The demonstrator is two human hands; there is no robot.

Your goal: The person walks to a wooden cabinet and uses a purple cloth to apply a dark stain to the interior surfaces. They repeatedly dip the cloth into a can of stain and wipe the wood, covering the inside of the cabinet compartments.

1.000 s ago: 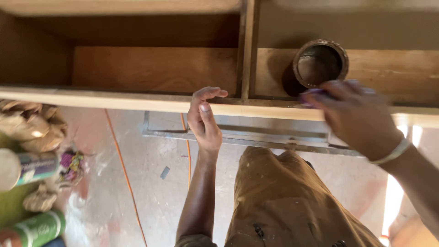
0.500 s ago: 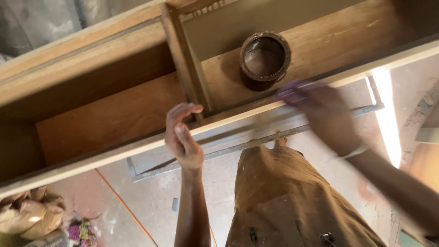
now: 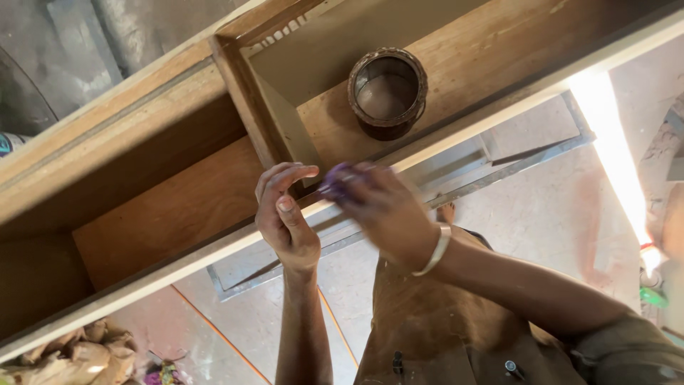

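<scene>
Roughly, by label:
Packages: crumpled brown paper bags (image 3: 85,356) at bottom left on the floor; small purple-pink wrapper (image 3: 162,373) beside them; green object (image 3: 653,296) at far right edge, blurred.
Left hand (image 3: 285,217): partly open, fingers curled loosely, resting against the front rail (image 3: 178,260) of the wooden shelf unit, just below the upright divider (image 3: 246,96); holding nothing visible.
Right hand (image 3: 385,214): motion-blurred, fingers closed around a small purple pad (image 3: 338,182), pressed on the same rail; pale bangle (image 3: 434,249) on wrist.
Purple pad position: at right fingertips, just beside left fingertips, nearly touching.
Round tin (image 3: 387,93): dark, open-topped, standing in right compartment, above and apart from both hands.
</scene>
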